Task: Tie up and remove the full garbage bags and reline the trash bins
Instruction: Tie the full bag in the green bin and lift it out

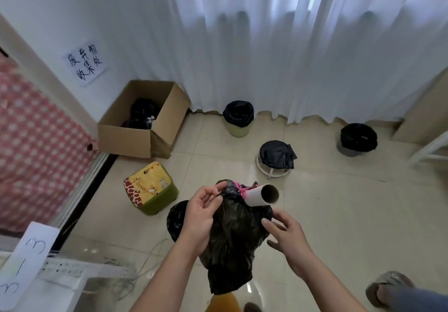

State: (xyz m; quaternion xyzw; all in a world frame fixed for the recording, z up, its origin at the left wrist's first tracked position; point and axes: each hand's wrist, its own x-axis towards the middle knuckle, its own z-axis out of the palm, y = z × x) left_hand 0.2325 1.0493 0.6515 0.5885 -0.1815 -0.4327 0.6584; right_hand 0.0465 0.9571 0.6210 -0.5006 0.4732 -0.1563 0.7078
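Left hand (201,217) pinches black garbage bag (232,239) top; right hand (286,236) fingers relaxed, touching it. Cardboard tube (263,194) protrudes. Bag contents hidden.

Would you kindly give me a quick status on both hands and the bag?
Left hand pinching the black garbage bag near its top. Right hand open against bag's side. Cardboard tube sticking out of the bag mouth, obstructing tie-off.

garbage bag (232,236): thin black plastic, crinkled, faint sheen
tube (263,194): matt white cardboard
box (135,139): brown corrugated cardboard, matt
floor (339,214): beige tile, glossy
curtain (266,45): white cloth, soft folds
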